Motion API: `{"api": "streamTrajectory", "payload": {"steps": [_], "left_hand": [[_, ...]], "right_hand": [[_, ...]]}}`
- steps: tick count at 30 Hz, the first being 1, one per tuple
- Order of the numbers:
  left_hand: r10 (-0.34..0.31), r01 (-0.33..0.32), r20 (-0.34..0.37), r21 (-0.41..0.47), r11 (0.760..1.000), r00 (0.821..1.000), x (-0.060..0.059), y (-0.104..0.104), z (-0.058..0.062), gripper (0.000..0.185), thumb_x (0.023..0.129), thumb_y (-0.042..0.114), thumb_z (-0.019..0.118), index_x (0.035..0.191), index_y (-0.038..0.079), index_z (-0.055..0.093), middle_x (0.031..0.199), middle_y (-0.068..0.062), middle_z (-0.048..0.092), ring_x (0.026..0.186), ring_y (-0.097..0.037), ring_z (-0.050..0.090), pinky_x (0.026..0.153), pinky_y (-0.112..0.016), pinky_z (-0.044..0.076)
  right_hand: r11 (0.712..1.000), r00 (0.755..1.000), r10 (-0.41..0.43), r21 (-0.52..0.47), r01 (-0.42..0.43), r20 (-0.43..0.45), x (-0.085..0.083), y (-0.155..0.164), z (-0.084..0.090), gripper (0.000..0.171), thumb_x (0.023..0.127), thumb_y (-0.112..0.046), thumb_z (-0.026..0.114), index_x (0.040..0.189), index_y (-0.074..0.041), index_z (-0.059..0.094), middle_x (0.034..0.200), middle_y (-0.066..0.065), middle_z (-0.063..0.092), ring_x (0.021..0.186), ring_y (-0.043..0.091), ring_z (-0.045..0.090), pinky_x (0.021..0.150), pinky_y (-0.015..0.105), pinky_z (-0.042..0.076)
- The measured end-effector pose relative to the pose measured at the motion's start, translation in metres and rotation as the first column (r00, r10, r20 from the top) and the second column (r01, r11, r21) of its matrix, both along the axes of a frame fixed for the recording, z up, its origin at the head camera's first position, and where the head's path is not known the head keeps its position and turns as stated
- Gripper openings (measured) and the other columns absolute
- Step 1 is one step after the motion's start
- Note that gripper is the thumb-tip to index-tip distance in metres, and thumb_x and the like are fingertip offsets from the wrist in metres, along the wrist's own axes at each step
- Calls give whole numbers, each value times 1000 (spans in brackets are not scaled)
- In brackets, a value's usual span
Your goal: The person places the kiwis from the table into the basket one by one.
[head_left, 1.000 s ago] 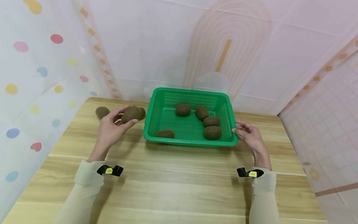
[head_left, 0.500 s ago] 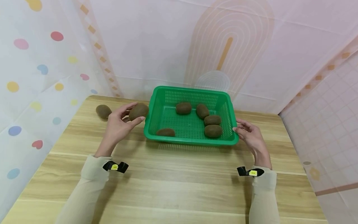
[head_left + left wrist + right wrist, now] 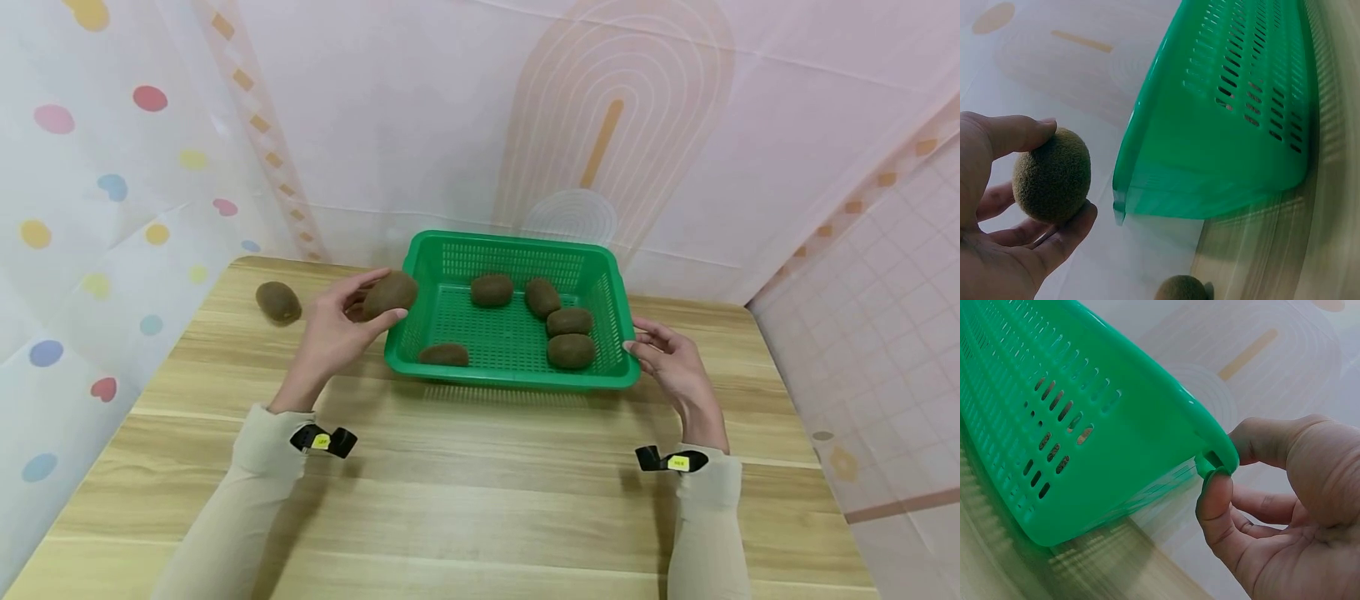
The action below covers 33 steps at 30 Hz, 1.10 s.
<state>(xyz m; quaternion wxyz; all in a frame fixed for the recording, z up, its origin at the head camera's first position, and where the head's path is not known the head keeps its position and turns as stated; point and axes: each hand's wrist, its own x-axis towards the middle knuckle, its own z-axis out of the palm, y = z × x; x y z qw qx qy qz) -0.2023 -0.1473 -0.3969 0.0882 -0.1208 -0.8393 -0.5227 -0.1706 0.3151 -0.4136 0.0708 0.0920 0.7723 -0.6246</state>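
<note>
My left hand (image 3: 333,333) is curled around a fuzzy brown oval kiwi (image 3: 389,294), thumb on top and fingers underneath, holding it in the air right at the left rim of the green perforated plastic basket (image 3: 510,379); from the left wrist view the fruit (image 3: 1052,175) sits just beside the basket's corner (image 3: 1124,200) without touching it. My right hand (image 3: 671,367) is at the basket's right end, and the right wrist view shows my thumb (image 3: 1216,506) and a finger pinching the rim's corner (image 3: 1219,456). The basket rests on the pale wooden counter (image 3: 480,500) toward its far edge. Inside it I count five more brown kiwis: one near the front left (image 3: 444,355), one at the back centre (image 3: 492,290), one tilted beside it (image 3: 542,297), and two stacked close along the right wall (image 3: 570,322) (image 3: 572,351). A lone kiwi (image 3: 278,302) lies on the counter well to the left of my left hand. I cannot tell whether another one sits behind my left fingers.
</note>
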Motion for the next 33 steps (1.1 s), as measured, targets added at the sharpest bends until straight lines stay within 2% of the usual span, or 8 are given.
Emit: {"api": "streamTrajectory", "payload": {"steps": [9,18,22,26,33], "left_hand": [[-31,31,-6,-50,998,999,-6,12,5,58,90,24,81,144,18,61,138,-10,65,121,-26,63,89,-14,49],[-96,95,-10,-35,995,995,-14,25,4,57,90,16,81,143,14,62,137,-13,63,116,-30,66,83,-13,51],[-112,111,-10,-68,991,994,-14,30,3,55,89,13,81,141,12,63,132,-15,63,111,-30,65,84,-29,55],[-122,123,13,-60,991,992,-13,33,3,54,89,11,80,140,11,63,130,-15,63,113,-34,64,93,-48,58],[-123,123,12,-17,992,992,-14,30,0,52,91,10,78,140,9,63,130,-17,63,117,-40,64,98,-56,56]], "right_hand": [[1000,1000,3,-16,-3,-10,0,0,0,59,101,-14,65,155,-4,43,111,-4,57,96,3,62,84,16,57],[1000,1000,11,-9,-11,-14,-1,1,-1,59,101,-14,65,155,-4,43,111,-3,57,96,3,62,84,16,57],[1000,1000,11,-8,-11,-13,-1,2,-2,59,101,-14,65,155,-4,42,111,-3,57,96,2,62,84,16,57],[1000,1000,10,-11,-11,-13,-1,1,-2,59,101,-14,65,155,-4,42,112,-3,57,96,2,63,84,16,57],[1000,1000,10,-14,-10,-17,-2,2,-3,59,101,-13,65,155,-3,42,112,-3,58,95,2,63,83,17,57]]}}
